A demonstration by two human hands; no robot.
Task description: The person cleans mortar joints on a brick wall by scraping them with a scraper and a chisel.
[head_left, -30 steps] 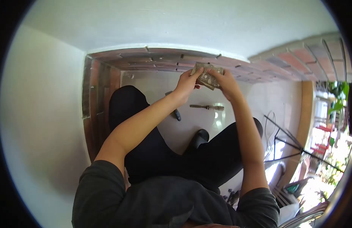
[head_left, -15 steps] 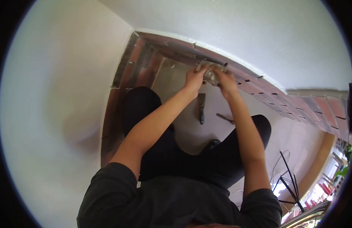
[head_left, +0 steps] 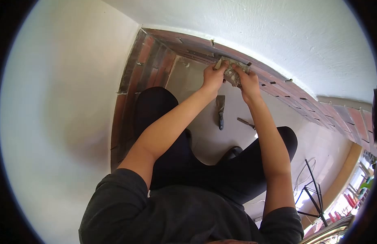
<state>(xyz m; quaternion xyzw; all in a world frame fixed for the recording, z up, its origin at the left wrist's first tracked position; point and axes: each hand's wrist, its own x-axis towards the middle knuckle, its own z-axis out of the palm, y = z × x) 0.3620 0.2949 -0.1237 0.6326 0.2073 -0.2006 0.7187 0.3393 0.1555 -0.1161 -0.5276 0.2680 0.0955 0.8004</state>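
Note:
A flat, mottled grey-beige piece is held between my two hands, close against the reddish brick band low on the wall. My left hand grips its left side, thumb on top. On its right side my right hand is closed round the edge, fingers partly hidden. Below the hands, a wide-bladed scraper with a dark handle lies on the floor. A narrow tool rests to the right of it, partly covered by my right forearm.
White wall surfaces rise on the left and above the bricks. The grey floor lies between my knees. At the lower right are a black metal stand, a cable and a wooden strip.
Both hands have shifted slightly right and up in view with the piece still held. The floor tools and the stand also appear shifted a little as the view moved.

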